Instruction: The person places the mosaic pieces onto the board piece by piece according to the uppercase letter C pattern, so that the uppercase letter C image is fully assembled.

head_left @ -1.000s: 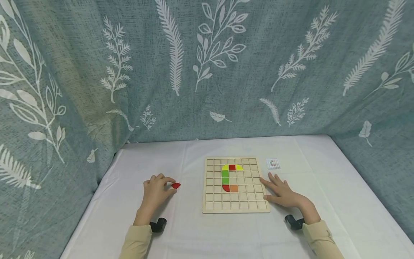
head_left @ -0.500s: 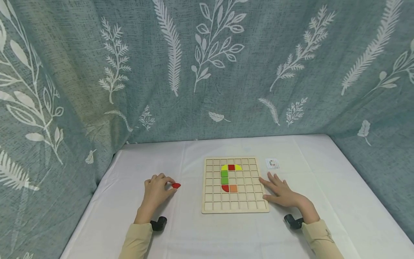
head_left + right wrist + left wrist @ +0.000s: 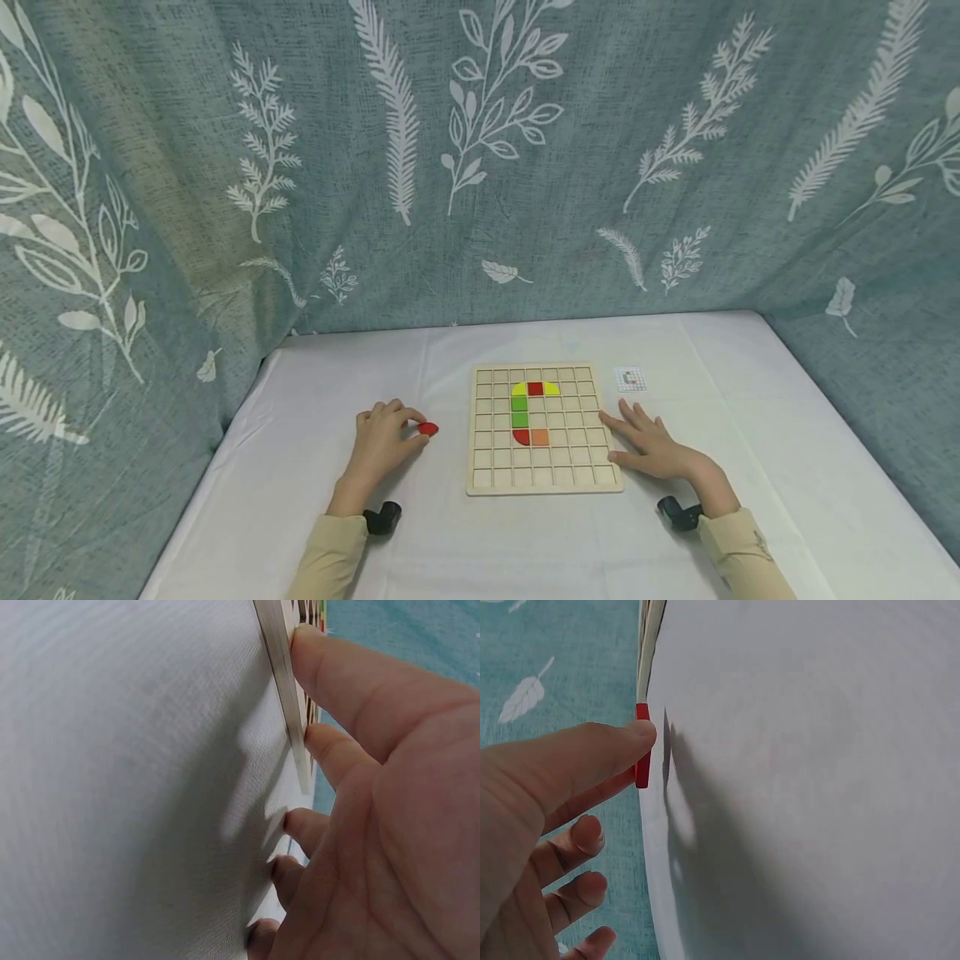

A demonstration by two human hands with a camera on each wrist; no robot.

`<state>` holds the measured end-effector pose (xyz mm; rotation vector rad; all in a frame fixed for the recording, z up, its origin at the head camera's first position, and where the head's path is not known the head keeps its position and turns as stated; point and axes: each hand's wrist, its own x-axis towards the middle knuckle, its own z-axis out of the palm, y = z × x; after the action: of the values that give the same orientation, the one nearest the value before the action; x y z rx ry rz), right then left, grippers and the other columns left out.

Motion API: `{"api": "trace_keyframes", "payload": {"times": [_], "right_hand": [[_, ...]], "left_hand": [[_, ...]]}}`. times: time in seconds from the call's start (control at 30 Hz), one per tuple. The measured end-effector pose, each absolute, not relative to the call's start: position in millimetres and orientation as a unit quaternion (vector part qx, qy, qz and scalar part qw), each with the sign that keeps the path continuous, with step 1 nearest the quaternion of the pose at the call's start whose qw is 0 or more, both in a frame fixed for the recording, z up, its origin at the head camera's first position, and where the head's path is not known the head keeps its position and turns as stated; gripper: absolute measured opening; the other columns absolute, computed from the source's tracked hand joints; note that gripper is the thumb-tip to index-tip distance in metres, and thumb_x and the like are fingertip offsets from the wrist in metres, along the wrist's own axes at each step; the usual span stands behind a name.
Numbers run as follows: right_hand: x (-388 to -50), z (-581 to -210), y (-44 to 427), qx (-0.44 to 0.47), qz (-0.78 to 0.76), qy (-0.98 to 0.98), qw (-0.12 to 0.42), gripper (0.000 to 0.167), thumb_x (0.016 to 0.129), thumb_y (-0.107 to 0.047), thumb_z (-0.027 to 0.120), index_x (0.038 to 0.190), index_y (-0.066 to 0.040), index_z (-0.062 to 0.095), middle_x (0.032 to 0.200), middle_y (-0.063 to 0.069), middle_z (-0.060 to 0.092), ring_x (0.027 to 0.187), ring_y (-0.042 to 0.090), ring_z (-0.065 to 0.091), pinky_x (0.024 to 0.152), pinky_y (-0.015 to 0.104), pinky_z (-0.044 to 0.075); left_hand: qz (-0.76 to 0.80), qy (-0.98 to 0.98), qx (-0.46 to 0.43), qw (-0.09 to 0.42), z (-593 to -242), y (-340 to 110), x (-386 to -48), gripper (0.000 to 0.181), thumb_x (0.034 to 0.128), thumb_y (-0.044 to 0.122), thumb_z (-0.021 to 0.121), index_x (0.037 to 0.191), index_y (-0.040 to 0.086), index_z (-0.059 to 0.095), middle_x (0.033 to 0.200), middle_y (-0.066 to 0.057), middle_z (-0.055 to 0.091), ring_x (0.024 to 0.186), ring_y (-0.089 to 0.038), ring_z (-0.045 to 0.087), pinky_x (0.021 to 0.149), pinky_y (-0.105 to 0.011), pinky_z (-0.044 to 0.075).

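Observation:
A small red tile (image 3: 428, 428) with a curved edge is pinched between the thumb and index finger of the left hand (image 3: 385, 446), left of the board. In the left wrist view the red tile (image 3: 642, 776) is seen edge-on, apart from the cloth with its shadow beside it. The wooden grid board (image 3: 545, 481) lies flat, bearing yellow, green, red and orange pieces in a C-like shape. The right hand (image 3: 654, 446) has its fingers spread, thumb and index fingertip resting on the board's right edge. The right wrist view shows that hand (image 3: 375, 780) touching the board's rim (image 3: 281, 667).
A small printed card (image 3: 630, 379) with a coloured grid pattern lies beyond the right hand, next to the board. White cloth (image 3: 510, 550) covers the table. A blue-green leaf-patterned curtain (image 3: 420, 275) hangs behind and at both sides.
The left hand has moved a little to the right, toward the board, carrying the red tile. The right hand stays at the board's edge. The head view has shifted slightly.

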<state>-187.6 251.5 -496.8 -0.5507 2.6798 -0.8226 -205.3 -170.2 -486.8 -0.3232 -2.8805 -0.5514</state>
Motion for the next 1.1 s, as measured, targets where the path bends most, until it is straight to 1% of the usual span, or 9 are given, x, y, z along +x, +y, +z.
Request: {"api": "trace_keyframes", "payload": {"times": [0.27, 0.47, 0.67, 0.9, 1.1], "right_hand": [[-188, -496, 251, -0.19, -0.283, 0.93, 0.138, 0.066, 0.091, -0.041, 0.053, 0.144, -0.009, 0.032, 0.15, 0.029, 0.009, 0.136, 0.05, 0.0, 0.102, 0.068, -0.002], [-187, -494, 250, -0.189, -0.285, 0.929, 0.14, 0.066, 0.09, -0.04, 0.053, 0.144, -0.009, 0.032, 0.15, 0.029, 0.009, 0.136, 0.05, -0.001, 0.102, 0.068, -0.003], [-186, -493, 248, -0.186, -0.287, 0.929, 0.141, 0.066, 0.09, -0.04, 0.053, 0.144, -0.009, 0.032, 0.15, 0.029, 0.008, 0.136, 0.05, -0.001, 0.102, 0.067, -0.004], [-186, -493, 248, -0.185, -0.287, 0.929, 0.142, 0.066, 0.09, -0.04, 0.054, 0.144, -0.009, 0.032, 0.15, 0.029, 0.008, 0.136, 0.05, -0.001, 0.102, 0.067, -0.004], [-186, -493, 248, -0.182, -0.29, 0.928, 0.145, 0.066, 0.09, -0.041, 0.054, 0.144, -0.01, 0.032, 0.15, 0.028, 0.008, 0.136, 0.049, -0.002, 0.103, 0.066, -0.004]], "left_hand": [[-0.195, -0.969, -0.122, 0.095, -483, -155, -205, 0.021, 0.0711, 0.025, 0.078, 0.089, 0.015, 0.072, 0.077, 0.0, 0.056, 0.077, -0.019, 0.047, 0.085, -0.053, 0.033], [-0.191, -0.967, -0.136, 0.095, -483, -146, -206, 0.021, 0.0708, 0.025, 0.079, 0.088, 0.016, 0.072, 0.075, 0.002, 0.053, 0.074, -0.017, 0.045, 0.085, -0.052, 0.033], [-0.201, -0.965, -0.144, 0.093, -482, -137, -207, 0.021, 0.07, 0.025, 0.079, 0.088, 0.017, 0.072, 0.077, 0.002, 0.056, 0.076, -0.016, 0.045, 0.086, -0.053, 0.033], [-0.201, -0.964, -0.153, 0.08, -480, -125, -207, 0.021, 0.0715, 0.027, 0.078, 0.089, 0.018, 0.072, 0.078, 0.002, 0.055, 0.075, -0.015, 0.043, 0.086, -0.05, 0.033], [-0.206, -0.96, -0.173, 0.082, -480, -114, -208, 0.022, 0.0724, 0.029, 0.078, 0.091, 0.018, 0.073, 0.079, 0.002, 0.055, 0.074, -0.014, 0.042, 0.085, -0.049, 0.033]]}}
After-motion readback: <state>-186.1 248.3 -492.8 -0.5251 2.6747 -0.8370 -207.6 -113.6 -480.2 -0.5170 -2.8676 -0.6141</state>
